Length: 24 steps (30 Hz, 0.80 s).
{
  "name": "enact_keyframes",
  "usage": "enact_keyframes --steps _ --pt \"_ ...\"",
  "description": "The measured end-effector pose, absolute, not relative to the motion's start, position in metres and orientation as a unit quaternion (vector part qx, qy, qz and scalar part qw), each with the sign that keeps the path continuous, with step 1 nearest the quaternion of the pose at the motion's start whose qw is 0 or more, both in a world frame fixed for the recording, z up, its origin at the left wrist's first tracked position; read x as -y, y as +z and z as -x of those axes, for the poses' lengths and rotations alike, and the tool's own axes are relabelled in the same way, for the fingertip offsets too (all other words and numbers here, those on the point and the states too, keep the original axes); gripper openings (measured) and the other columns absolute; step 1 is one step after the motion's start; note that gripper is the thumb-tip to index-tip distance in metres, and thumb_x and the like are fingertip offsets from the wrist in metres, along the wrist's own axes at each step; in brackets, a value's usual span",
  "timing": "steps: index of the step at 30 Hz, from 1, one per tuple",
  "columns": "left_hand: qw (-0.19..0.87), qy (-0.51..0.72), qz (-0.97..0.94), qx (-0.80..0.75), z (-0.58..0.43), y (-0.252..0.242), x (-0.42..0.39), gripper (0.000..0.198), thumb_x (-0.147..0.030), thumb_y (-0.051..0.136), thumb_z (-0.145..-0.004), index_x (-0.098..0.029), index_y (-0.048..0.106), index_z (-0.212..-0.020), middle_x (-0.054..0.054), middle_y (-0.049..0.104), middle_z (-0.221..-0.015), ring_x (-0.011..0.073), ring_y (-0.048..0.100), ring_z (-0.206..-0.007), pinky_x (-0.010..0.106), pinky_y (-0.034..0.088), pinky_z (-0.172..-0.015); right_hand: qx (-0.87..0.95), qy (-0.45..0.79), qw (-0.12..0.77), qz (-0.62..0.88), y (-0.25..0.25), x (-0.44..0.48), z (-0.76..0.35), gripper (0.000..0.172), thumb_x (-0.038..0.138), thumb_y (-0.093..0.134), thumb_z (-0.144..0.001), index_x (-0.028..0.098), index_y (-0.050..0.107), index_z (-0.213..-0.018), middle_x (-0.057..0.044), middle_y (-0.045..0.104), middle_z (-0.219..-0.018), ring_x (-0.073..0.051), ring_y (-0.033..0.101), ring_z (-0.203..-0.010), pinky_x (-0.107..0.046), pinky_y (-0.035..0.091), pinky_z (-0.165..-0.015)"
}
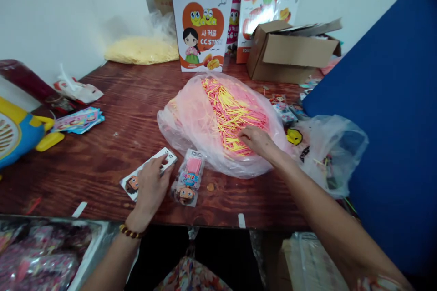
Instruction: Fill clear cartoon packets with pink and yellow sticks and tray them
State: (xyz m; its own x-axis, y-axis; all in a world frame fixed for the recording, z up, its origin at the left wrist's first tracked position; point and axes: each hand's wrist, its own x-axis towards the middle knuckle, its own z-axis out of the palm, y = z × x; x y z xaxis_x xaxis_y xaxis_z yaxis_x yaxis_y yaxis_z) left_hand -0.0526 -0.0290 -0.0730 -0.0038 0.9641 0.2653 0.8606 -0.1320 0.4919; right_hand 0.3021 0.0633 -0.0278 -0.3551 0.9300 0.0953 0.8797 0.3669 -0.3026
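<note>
My left hand (pixel 153 184) lies over a white printed card (pixel 131 185) with cartoon faces and a round hole, its fingers closed across the card on the table. Just right of it is a clear packet (pixel 188 178) holding a similar card and pink sticks. My right hand (pixel 256 140) reaches into a large translucent plastic bag (pixel 191 120). Its curled fingers touch the loose pink and yellow thin sticks (pixel 227 113) inside. Whether any stick is between those fingertips is hidden.
Behind the bag stand a tall printed carton (pixel 201 22) and an open cardboard box (pixel 290 54). A crumpled plastic bag (pixel 336 150) lies to the right by a blue panel (pixel 385 100). At left are printed sachets (pixel 80 120) and a yellow-blue toy-like object (pixel 23 134).
</note>
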Motion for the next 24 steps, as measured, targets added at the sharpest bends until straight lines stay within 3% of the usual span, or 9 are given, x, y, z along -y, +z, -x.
enact_keyframes --steps 4,9,17,24 --pt "0.013 0.156 -0.694 -0.703 0.075 -0.065 0.022 0.042 -0.039 0.043 -0.095 -0.016 0.061 -0.125 0.018 0.065 -0.118 0.0363 0.056 -0.105 0.048 0.045 -0.082 0.852 0.106 0.03 0.512 -0.021 -0.062 -0.3 0.021 0.009 0.054 -0.086 0.017 0.073 -0.087 -0.008 0.07 -0.091 -0.02 0.062 -0.087 -0.027 0.041 -0.074" --pt "0.026 0.069 -0.69 -0.72 0.082 -0.067 0.021 0.048 -0.04 0.042 -0.096 -0.014 0.058 -0.132 0.021 0.058 -0.128 0.0394 0.053 -0.109 0.051 0.045 -0.082 0.887 0.03 -0.066 0.457 -0.021 -0.047 -0.298 0.021 0.016 0.058 -0.089 0.016 0.069 -0.106 -0.012 0.065 -0.105 -0.023 0.058 -0.096 -0.031 0.038 -0.079" --pt "0.035 0.063 -0.672 -0.737 0.088 -0.061 0.009 0.051 -0.046 0.042 -0.095 -0.016 0.06 -0.132 0.021 0.057 -0.129 0.0432 0.051 -0.115 0.056 0.046 -0.085 0.906 -0.036 -0.102 0.41 -0.029 -0.055 -0.282 0.02 0.027 0.055 -0.094 0.017 0.068 -0.105 -0.014 0.061 -0.11 -0.027 0.054 -0.104 -0.037 0.036 -0.085" --pt "0.08 0.039 -0.671 -0.736 0.089 -0.06 -0.001 0.047 -0.047 0.047 -0.091 -0.017 0.066 -0.121 0.02 0.06 -0.121 0.0425 0.054 -0.113 0.056 0.046 -0.086 0.894 -0.066 -0.099 0.432 -0.043 -0.048 -0.285 0.027 0.02 0.041 -0.098 0.012 0.066 -0.105 -0.017 0.061 -0.112 -0.029 0.054 -0.102 -0.04 0.036 -0.085"
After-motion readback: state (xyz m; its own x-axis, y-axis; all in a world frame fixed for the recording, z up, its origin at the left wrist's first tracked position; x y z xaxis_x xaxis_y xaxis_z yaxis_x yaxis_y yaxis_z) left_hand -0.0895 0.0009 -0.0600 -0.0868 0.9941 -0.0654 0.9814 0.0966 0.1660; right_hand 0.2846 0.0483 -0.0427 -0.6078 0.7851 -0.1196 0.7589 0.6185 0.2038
